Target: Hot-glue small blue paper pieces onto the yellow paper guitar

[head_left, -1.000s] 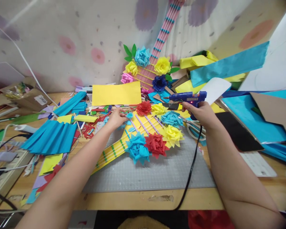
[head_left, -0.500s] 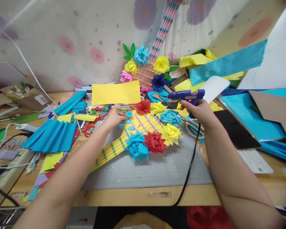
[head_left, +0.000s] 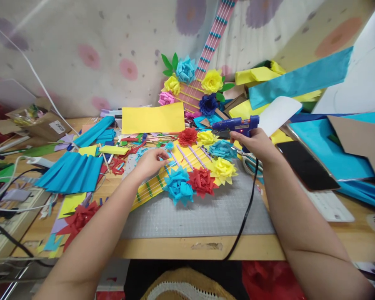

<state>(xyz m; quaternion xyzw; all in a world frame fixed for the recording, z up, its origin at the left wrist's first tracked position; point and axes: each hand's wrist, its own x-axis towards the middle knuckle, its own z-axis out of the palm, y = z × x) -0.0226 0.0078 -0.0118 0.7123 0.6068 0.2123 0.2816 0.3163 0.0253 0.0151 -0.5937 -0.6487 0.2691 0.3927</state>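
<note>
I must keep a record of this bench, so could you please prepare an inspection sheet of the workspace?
Surface: wooden table with a grey cutting mat.
Work things: yellow model guitar, edged with paper flowers, over the mat; hot glue gun.
Clutter: paper scraps, pleated blue paper.
Left hand: at the yellow guitar; contact unclear.
Right hand: gripping the hot glue gun.
Cables: black cord from the hot glue gun to the table's front edge; white cable at left.
Surroundings: pink model guitar before a flower-patterned backdrop.

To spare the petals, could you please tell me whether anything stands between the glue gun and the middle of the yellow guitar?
Yes: the far yellow flower and the blue flower beside it lie between the glue gun in the right hand and the middle of the guitar; the height gap is unclear.
</note>
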